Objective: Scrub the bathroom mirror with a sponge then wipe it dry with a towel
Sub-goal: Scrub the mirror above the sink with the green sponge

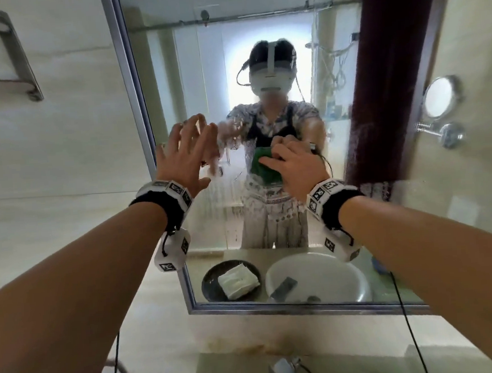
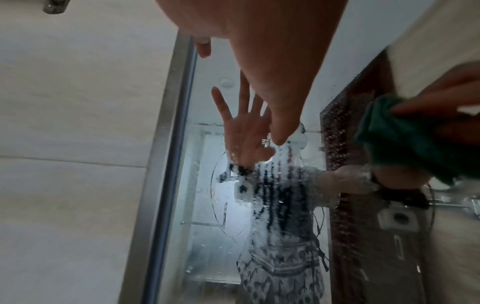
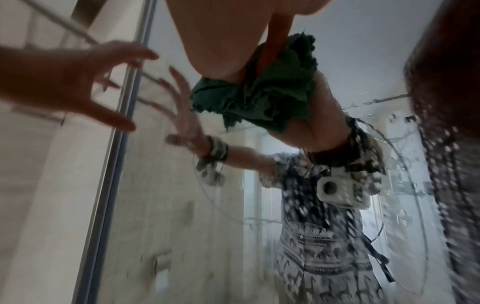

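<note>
Head view: the mirror [image 1: 190, 73] fills the middle of the frame, set in a grey metal frame on a pale tiled wall. Its glass is streaked with droplets and wet runs, thickest in the centre and lower middle. Pressed against the glass just right of centre is a green cloth [image 1: 262, 166], bunched under the right hand [image 1: 294, 168], whose fingers lie over the cloth and curl into its folds. From the right wrist view the cloth [image 3: 262, 96] shows crumpled between palm and glass, its frayed edge hanging out below the hand. I cannot tell whether it is a sponge or a towel; it looks like fabric.

The left hand [image 1: 189, 158] is left of centre, close to the mirror's left edge, fingers spread and straight, holding nothing. In the left wrist view its reflection faces it palm-on, and the fingertips [image 2: 279, 139] are at or very near the glass; contact is not certain.

Both wrists carry black bands with white marker cubes. The mirror reflects the person in a patterned top and a head-worn rig.

Low in the mirror, a dark round dish with a folded white cloth [image 1: 238, 280] is reflected, beside a white basin [image 1: 320, 271]. At the bottom of the frame the tap [image 1: 286, 370] shows. At the upper left is a metal towel rail [image 1: 5, 54]; at the right a small round mirror on an arm [image 1: 441, 100].
</note>
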The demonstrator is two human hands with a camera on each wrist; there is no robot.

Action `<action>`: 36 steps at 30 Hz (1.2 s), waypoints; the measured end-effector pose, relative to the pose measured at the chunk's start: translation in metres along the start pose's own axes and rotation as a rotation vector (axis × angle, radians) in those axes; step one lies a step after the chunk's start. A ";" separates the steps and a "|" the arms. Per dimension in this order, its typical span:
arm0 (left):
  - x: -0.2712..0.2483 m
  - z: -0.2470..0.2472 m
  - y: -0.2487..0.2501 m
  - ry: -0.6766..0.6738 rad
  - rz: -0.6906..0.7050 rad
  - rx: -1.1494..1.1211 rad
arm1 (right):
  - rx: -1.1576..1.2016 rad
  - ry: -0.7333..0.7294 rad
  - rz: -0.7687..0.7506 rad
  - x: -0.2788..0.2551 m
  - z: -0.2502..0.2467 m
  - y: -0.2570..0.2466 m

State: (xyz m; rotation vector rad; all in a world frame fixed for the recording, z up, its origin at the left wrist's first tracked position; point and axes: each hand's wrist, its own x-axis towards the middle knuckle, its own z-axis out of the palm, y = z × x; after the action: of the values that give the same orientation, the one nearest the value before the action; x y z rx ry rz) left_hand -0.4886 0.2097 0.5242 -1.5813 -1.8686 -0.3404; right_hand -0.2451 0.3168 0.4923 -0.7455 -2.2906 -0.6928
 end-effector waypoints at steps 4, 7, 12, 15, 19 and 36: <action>-0.001 0.007 -0.039 0.046 -0.011 0.059 | 0.114 0.232 0.298 0.026 -0.027 0.000; 0.000 0.016 -0.065 0.078 -0.034 0.027 | 0.207 0.433 0.531 0.052 -0.041 0.003; -0.001 0.035 -0.095 0.046 0.030 0.040 | 0.051 0.447 0.600 0.071 -0.034 -0.009; 0.001 0.047 -0.098 0.102 0.060 0.032 | 0.010 0.408 0.456 0.065 -0.013 -0.020; 0.001 0.048 -0.098 0.110 0.068 0.037 | -0.097 0.248 0.149 0.052 0.015 -0.048; 0.000 0.050 -0.100 0.071 0.090 -0.042 | 0.017 0.318 0.338 0.090 -0.012 -0.058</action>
State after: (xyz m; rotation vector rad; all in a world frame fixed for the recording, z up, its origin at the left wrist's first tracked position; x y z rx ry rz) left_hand -0.5995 0.2153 0.5075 -1.6548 -1.7412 -0.3929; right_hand -0.3367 0.2979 0.5466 -0.9156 -1.8258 -0.5846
